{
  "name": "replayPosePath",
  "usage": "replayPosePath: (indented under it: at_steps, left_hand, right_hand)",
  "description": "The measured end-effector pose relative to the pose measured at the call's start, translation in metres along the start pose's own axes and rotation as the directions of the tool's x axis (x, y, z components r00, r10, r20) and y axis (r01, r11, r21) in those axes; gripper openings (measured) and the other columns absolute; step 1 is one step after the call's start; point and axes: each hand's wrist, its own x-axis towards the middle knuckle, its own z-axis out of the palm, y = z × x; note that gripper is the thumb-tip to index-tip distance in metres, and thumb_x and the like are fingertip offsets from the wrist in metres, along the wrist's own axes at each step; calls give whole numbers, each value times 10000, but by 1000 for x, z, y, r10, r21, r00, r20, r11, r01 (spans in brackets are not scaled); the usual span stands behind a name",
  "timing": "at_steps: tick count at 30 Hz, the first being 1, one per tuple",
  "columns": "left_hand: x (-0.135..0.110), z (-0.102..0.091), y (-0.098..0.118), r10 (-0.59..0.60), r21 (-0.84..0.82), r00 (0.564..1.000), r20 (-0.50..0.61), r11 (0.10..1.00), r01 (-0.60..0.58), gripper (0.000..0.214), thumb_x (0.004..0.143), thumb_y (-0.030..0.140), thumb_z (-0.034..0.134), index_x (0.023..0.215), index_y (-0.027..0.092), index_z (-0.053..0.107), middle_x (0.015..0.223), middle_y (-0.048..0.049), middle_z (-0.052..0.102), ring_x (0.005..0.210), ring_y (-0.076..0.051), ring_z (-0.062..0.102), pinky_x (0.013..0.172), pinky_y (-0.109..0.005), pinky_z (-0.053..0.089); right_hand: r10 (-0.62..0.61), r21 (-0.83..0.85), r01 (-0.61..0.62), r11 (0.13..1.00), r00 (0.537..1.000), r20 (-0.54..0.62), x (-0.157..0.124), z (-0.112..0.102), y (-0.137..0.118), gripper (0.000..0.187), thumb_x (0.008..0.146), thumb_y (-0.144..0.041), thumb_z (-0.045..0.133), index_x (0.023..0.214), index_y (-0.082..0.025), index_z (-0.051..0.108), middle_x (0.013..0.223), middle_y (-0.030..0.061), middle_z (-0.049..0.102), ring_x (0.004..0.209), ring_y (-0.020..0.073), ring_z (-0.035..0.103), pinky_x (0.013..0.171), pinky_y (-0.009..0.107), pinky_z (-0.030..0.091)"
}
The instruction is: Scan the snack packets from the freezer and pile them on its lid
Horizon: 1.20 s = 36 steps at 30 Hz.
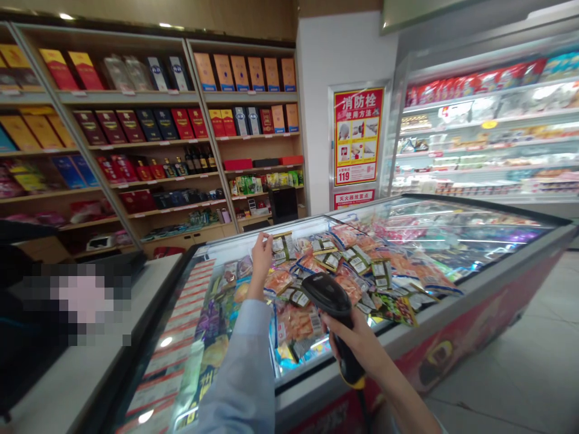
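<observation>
My right hand [355, 334] is wrapped round the handle of a black barcode scanner [328, 295]. Its head is tilted over a pile of packaged snacks, and a cable hangs from the yellow-trimmed base. My left hand [262, 259] reaches over the pile, fingers drawn together beside the left edge of a gold-and-black packet [284, 248]. Whether the fingers grip anything is hidden. Below the scanner lies a clear bag of orange-pink food [296, 322] with a barcode label. Several dark-backed packets [357, 260] and a green packet [393, 307] lie on the right.
The packages rest on a glass-topped freezer [479, 295] with a grey rim. At left is a counter [131, 319] with a blurred-out patch. Behind stand shelves of boxed bottles [145, 123], a red fire-hydrant poster [357, 135] and a lit open fridge [488, 138].
</observation>
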Motion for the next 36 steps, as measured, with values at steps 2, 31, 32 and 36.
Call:
replayPosePath:
  at_steps: [2,31,32,36]
  left_hand:
    - [1,-3,0,-6,-2,1000,-1,1000,6,256,840,496,475,820,241,458,506,81,410,435,-96,407,455,-193,333]
    - [11,-29,8,36,97,978,-205,995,-17,257,861,453,486,762,223,433,507,84,409,462,-95,407,495,-200,308]
    - [10,-30,10,53,137,974,-220,990,-23,239,866,429,480,756,222,433,503,82,407,467,-97,404,506,-204,301]
    - [6,-34,19,121,284,943,-309,958,-30,216,875,378,456,732,220,421,500,73,411,488,-107,395,540,-226,282]
  right_hand:
    - [4,11,-4,1000,1000,13,3,-3,0,417,724,-554,693,821,-176,547,459,-48,518,333,111,458,351,229,377]
    - [-25,94,4,996,974,225,-7,-13,-18,396,731,-492,711,818,-173,493,599,-27,579,350,68,473,352,190,352]
    - [-42,116,12,993,964,262,0,-15,-20,385,735,-476,713,827,-169,500,630,-19,593,355,67,484,350,188,357]
    - [-100,145,39,989,891,442,48,-31,-27,330,754,-410,716,850,-146,544,717,15,640,361,67,520,341,181,384]
